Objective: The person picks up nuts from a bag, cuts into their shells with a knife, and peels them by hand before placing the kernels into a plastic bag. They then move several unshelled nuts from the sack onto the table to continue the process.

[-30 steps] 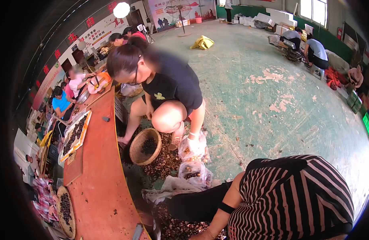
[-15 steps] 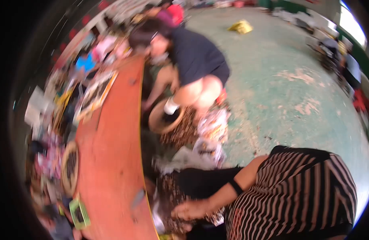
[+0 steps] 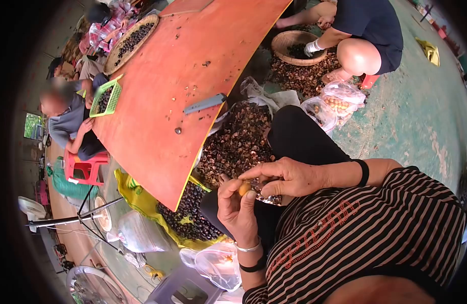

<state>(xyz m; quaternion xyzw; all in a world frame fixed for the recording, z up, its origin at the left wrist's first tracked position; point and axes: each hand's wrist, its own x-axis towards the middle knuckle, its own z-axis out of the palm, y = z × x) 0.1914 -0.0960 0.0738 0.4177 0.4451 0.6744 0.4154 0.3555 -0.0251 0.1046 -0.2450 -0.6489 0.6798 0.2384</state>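
Observation:
Between the thumb and fingers of my left hand (image 3: 238,210) is a small, round, yellow-tan peeled nut (image 3: 244,189). My right hand (image 3: 289,176) comes in from the other side with its fingers stretched out, the index fingertip close to the left fingertips. Its thumb stands apart, and I see nothing held in it. Beneath both hands is a heap of brown shell pieces (image 3: 238,137). Close by, dark unpeeled nuts (image 3: 193,215) lie on a yellow sack (image 3: 129,187).
An orange tabletop (image 3: 157,91) bears a grey flat-bladed tool (image 3: 205,104). Across it, a person sits by a green basket (image 3: 107,101). At the top, a co-worker's gloved hand reaches into a round basket (image 3: 281,45). Plastic bags (image 3: 340,96) lie on the floor; a grey stool (image 3: 185,283) stands at the bottom.
The view has swung, so the table and co-worker appear higher. My right hand has come up from the shell heap beside my left hand, now in clear view with the peeled nut.

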